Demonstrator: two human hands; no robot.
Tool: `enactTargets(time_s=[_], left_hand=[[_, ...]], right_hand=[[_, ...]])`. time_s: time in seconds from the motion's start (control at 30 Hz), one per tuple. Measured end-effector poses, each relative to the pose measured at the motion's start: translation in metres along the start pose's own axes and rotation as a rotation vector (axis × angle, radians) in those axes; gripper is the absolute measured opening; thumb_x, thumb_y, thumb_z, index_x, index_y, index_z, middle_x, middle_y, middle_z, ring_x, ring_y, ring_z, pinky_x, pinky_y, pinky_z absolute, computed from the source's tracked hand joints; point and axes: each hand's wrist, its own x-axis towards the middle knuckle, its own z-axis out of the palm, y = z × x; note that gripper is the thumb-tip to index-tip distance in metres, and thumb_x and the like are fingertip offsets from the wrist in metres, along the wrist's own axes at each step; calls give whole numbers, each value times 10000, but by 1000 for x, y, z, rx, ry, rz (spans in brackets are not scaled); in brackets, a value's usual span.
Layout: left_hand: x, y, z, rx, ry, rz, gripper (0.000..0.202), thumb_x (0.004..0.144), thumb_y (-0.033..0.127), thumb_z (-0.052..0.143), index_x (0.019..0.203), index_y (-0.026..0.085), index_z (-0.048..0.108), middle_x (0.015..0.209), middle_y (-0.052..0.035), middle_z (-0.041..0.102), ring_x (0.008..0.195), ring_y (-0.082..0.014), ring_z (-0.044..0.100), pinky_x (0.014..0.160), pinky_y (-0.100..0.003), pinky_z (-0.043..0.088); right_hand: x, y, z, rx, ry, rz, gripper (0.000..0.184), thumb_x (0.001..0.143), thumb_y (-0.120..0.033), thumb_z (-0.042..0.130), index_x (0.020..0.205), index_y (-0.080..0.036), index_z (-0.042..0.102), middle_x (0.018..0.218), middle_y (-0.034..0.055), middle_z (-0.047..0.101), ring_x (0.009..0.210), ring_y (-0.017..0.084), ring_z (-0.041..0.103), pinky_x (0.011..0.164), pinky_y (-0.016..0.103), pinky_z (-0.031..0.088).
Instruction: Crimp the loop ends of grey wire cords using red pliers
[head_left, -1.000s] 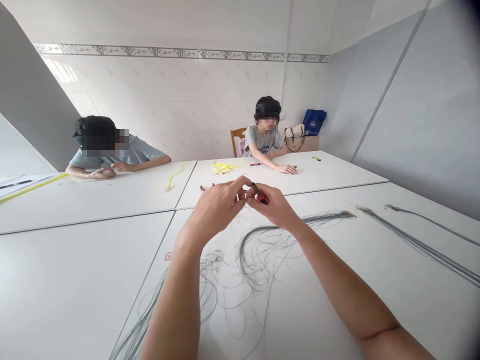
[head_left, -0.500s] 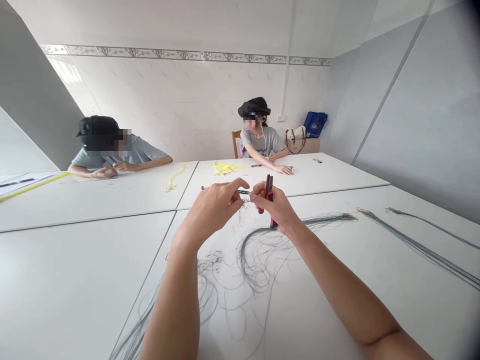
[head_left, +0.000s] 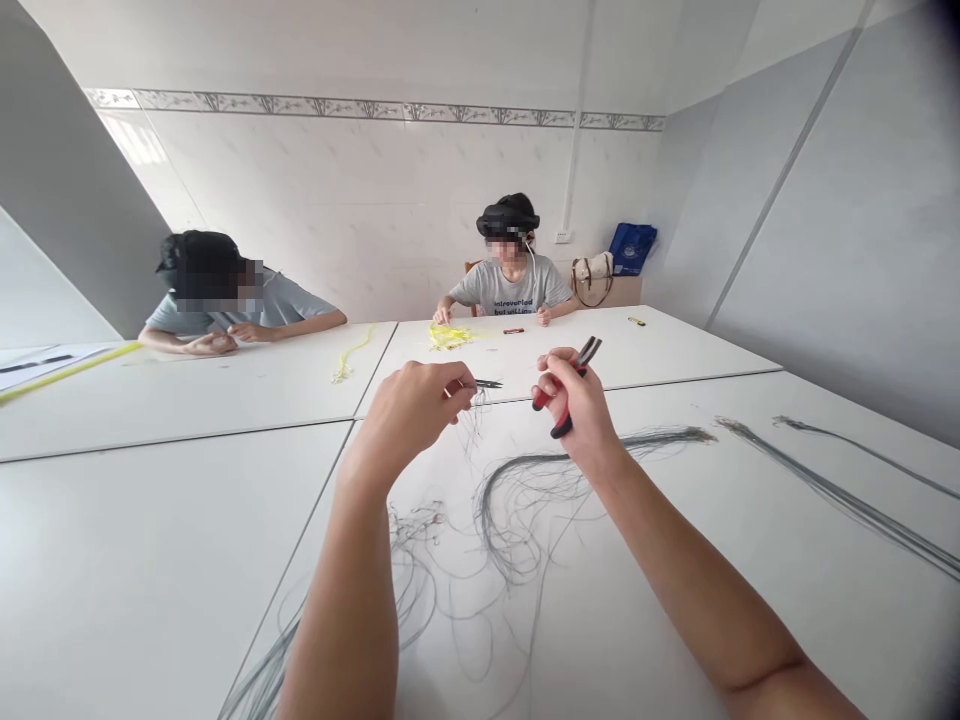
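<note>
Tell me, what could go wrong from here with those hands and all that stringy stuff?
The curved grey bundle could tangle further, since its loose ends fan out and cross one another. The left hand might get pricked, as dark pointed tool tips show close beside its fingers. The pliers in the right hand might snag a strand if lowered, because the bundle passes behind that wrist in this view.
</note>
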Motion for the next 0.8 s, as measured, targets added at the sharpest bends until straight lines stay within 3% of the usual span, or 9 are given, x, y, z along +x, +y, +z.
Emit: enactTargets(time_s=[0.2, 0.43, 0.57, 0.67, 0.8], left_hand=[[1, -5, 1, 21, -15, -48, 218, 897, 301, 521, 815, 247, 715, 584, 54, 696, 561, -146, 612, 564, -271, 371], [6, -18, 6, 55, -20, -91, 196, 905, 336, 524, 815, 240, 670, 618, 67, 708, 547, -137, 616, 578, -277, 374], [9, -26, 9, 55, -32, -119, 183, 903, 336, 530, 829, 236, 664, 637, 70, 717, 541, -132, 622, 589, -277, 375], [12, -32, 12, 35, -52, -132, 171, 898, 313, 528, 826, 233, 661, 668, 73, 731, 553, -126, 638, 583, -268, 375], [17, -41, 18, 49, -88, -163, 161, 874, 273, 526, 791, 227, 656, 672, 66, 737, 613, -137, 670, 574, -259, 376]], right_hand=[[8, -18, -8, 53, 141, -73, 272, 686, -258, 782, 780, -213, 530, 843, -38, 574, 561, 44, 412, 508, 195, 437], [19, -57, -31, 152, 260, -317, 250, 753, -260, 728, 787, -220, 484, 739, -73, 527, 526, 52, 419, 581, 222, 510], [18, -90, -45, 216, 413, -498, 115, 847, -183, 584, 766, -220, 512, 865, -26, 651, 546, 63, 463, 585, 238, 505], [11, -114, -50, 236, 512, -618, 211, 912, -133, 484, 730, -225, 538, 1022, 11, 721, 566, 66, 489, 577, 247, 485], [-3, -138, -54, 193, 558, -796, 370, 987, -144, 401, 675, -248, 573, 1128, -26, 726, 670, 85, 559, 582, 251, 470]])
